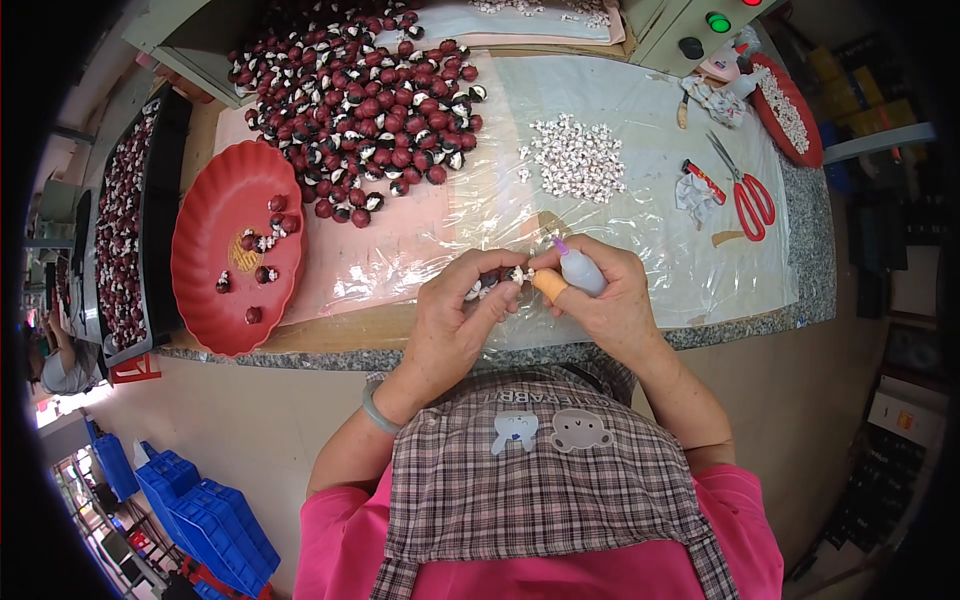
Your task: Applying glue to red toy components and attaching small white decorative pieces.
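L hand [458,302] is curled round a sm. dark-and-white piece [517,275], pinched b/w thumb & fingers; more white shows in the curl of the fingers, partly hidden, so can't tell how many bits are there. R hand [608,300] grasps a pale squeeze btl [581,272] w/ purple nozzle [559,245], tip pointing away from the body. A tan finger cover [549,284] sits on one R digit, right by the piece. Both hands are close tog. over the near part of the clear plastic sheet [390,275], in front of the wearer's plaid apron [540,500]. Can't tell if the R fingertips touch the piece too.

Far side, L of ctr: big heap of dk red, black & white balls [375,125]. R of it, apart: sm. pile of white bits [574,158]. Near L: red scalloped dish [212,255] w/ a few balls, some w/ white bits on. Beyond it, far L: black tray [168,190] full of similar pcs.

R side of table: red-handled scissors [755,208], blades pointing away, nr crumpled paper [694,198] w/ a sm. red tube [706,181] beside it. Top R corner: red bowl [814,145] of white bits. Machine box [665,40] at top has a lit green button [718,21] & black knob [690,47]. Blue crates [210,525] on floor, lower L.
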`<state>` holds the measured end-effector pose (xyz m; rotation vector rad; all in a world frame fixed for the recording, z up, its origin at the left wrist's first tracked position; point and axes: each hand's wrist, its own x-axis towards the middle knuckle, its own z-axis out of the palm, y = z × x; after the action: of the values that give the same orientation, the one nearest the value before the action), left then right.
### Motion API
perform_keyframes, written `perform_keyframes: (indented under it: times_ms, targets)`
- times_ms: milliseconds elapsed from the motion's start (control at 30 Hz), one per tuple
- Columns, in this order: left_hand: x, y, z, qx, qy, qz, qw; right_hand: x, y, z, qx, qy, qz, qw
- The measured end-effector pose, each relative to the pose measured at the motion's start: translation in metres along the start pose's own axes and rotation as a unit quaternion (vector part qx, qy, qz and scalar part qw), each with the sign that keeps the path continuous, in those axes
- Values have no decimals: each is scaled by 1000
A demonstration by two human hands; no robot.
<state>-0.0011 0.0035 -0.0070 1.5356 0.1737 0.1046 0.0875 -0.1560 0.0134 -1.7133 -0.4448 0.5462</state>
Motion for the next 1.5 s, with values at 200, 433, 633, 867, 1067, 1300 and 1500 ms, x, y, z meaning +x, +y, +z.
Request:
perform_keyframes:
  times_ms: [200,433,633,867,1067,1300,1500]
  targets:
    - [-1,-2,2,6,3,-4,1000,-3,5,3,4,5,-17,1000]
    - [-3,-1,5,-15,15,-2,1000,-9,16,10,-5,61,-90,994]
    - [-3,0,5,120,11,97,988,-19,22,15,-25,75,-74,994]
    - [-6,-3,6,160,24,133,978,-24,23,26,56,84,-63,993]
    - [-6,-2,-2,112,21,98,989,-19,25,31,79,67,-47,994]
    - [-8,31,-77,358,174,209,893,-6,9,17,129,1,-24,991]
    - [-8,45,-149,608,265,178,727,-7,17,5,99,14,-1,995]
